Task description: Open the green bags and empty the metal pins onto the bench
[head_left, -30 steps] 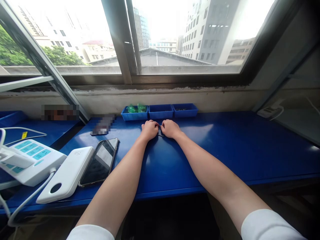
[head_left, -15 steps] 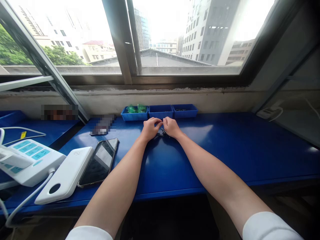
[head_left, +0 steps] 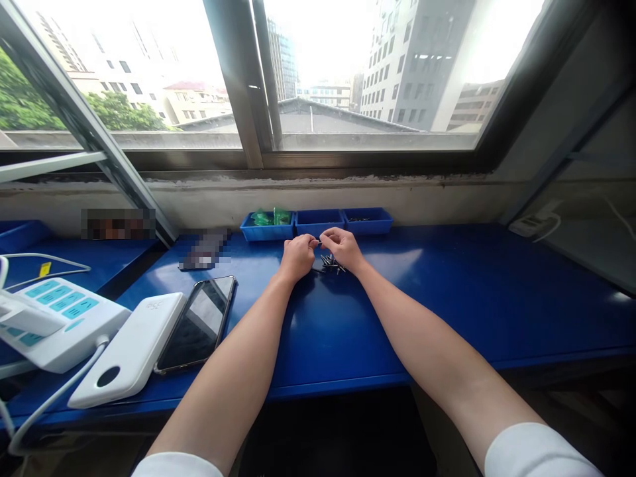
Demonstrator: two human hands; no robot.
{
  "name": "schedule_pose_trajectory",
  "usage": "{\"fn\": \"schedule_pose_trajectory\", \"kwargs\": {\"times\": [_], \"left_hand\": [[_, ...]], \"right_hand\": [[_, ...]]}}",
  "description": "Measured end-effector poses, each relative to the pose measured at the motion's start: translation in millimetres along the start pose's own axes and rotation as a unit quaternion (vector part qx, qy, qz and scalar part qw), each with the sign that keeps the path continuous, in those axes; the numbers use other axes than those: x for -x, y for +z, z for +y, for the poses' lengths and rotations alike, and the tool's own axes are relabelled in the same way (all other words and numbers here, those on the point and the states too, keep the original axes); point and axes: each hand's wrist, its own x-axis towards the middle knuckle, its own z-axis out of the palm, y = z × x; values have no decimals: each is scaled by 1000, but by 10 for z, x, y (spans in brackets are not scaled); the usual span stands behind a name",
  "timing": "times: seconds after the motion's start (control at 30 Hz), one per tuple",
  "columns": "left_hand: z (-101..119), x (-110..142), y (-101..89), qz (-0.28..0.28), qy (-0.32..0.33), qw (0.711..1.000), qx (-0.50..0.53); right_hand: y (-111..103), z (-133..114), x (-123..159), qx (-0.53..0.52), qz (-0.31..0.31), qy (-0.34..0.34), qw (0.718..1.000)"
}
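Over the blue table (head_left: 342, 331), my left hand (head_left: 299, 256) and my right hand (head_left: 344, 248) almost meet at the fingertips. Between them shows a tiny dark piece (head_left: 318, 242), too small to name; the left fingers are closed around one end. My right thumb and forefinger pinch at its other end. Under the hands lies a small pile of thin, dark, metallic-looking pins (head_left: 332, 264). Just behind stand three blue bins: the left bin (head_left: 268, 232) holds green plastic packets (head_left: 279, 216), the middle bin (head_left: 318, 216) has contents I cannot make out, the right bin (head_left: 368, 226) holds small dark parts.
To the left lie a phone (head_left: 199, 324), a white power bank (head_left: 129, 351) and a white power strip (head_left: 69, 311) with cables. A blurred-out object (head_left: 206, 248) sits farther back. A metal frame post (head_left: 124, 179) rises at the left; the window wall bounds the back.
My right hand has shifted slightly right and its fingers have loosened from a tight curl, uncovering more of the dark pile. The left hand has barely moved.
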Motion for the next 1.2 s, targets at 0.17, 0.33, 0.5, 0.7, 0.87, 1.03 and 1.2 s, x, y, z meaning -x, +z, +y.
{"fn": "schedule_pose_trajectory", "kwargs": {"times": [0.17,0.33,0.5,0.7,0.87,1.03,1.2], "left_hand": [[-29,-9,20,4,-17,999,41],[-61,-27,12,65,-47,994,80],[-139,-35,-14,65,-84,992,68],[-174,-40,6,10,-85,996,20],[-139,-9,-66,-91,-53,994,28],[-118,23,-80,-147,-46,987,51],[-141,-15,-38,-60,-142,988,21]], "right_hand": [[-47,21,-19,-115,-33,20,993],[-97,34,-85,-39,43,39,998],[-168,-16,-251,192,80,5,978],[-161,-124,-555,430,15,-4,903],[-135,-144,-585,475,-34,7,879],[-316,-172,-218,420,-40,-17,906],[-436,-246,260,504,-123,31,855]]}}
